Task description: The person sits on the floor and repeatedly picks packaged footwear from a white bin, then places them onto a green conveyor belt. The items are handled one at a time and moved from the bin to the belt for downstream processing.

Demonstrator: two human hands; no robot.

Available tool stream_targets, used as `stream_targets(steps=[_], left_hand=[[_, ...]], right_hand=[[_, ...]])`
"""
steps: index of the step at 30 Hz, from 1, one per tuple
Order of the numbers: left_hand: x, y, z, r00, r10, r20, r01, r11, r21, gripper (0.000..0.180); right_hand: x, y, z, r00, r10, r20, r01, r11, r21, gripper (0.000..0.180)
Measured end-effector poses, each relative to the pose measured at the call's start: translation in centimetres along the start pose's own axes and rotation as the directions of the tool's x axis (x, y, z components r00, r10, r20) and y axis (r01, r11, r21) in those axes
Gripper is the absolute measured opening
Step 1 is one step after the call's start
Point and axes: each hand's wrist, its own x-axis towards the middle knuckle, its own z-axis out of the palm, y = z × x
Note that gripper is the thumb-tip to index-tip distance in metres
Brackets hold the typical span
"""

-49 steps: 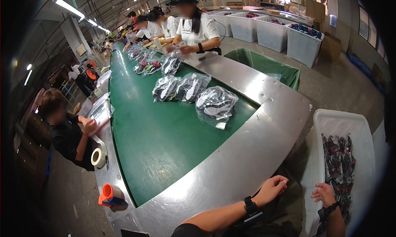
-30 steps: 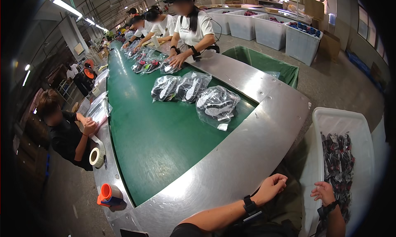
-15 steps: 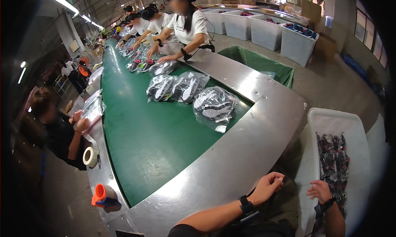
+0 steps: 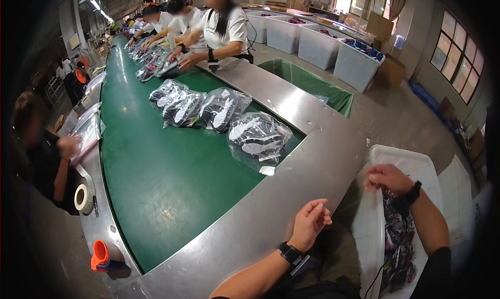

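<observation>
My left hand hovers over the near metal edge of the table, fingers loosely bent and apart, holding nothing. Above the left rim of a white plastic bin is my right hand, slightly blurred, its fingers loosely bent and nothing seen in them. Clear-bagged dark shoes fill part of that bin beneath my right forearm. On the green conveyor belt, the nearest clear bag of black-and-white shoes lies beyond both hands. Several similar bags, one of them a bagged pair, sit farther along.
A metal border runs round the belt. At left are an orange tape dispenser and a tape roll. Co-workers stand along both sides, one handling bags. White bins and a green-lined container stand beyond.
My right hand has swung up and left from over the bin's shoes to its rim. My left hand has risen slightly. The view has turned right, and another bag now lies behind the others.
</observation>
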Motion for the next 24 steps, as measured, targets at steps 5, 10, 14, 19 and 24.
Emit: stream_targets(steps=[5,10,14,19,24], left_hand=[[2.3,2.1,-1.9,0.998,0.059,-0.029,-0.062,0.990,-0.127,0.037],[3.6,2.4,-2.9,0.999,0.050,-0.005,-0.049,0.968,-0.246,0.039],[3.9,2.3,-3.3,1.000,0.025,-0.011,-0.027,0.962,-0.272,0.038],[4.1,2.3,-3.2,1.000,0.022,-0.019,-0.027,0.955,-0.296,0.037],[3.9,2.6,-3.2,0.999,0.028,-0.015,-0.032,0.952,-0.304,0.037]], right_hand=[[11.0,-6.7,3.7,0.991,-0.117,0.071,0.122,0.991,-0.059,0.043],[23.5,-6.5,10.1,0.980,-0.198,-0.007,0.191,0.953,-0.235,0.080],[29.0,-5.5,13.4,0.974,-0.218,-0.070,0.191,0.942,-0.278,0.101],[30.6,-6.8,15.5,0.955,-0.225,0.195,0.221,0.974,0.045,0.091],[27.7,-8.5,16.1,0.938,-0.315,0.144,0.343,0.901,-0.265,0.094]])
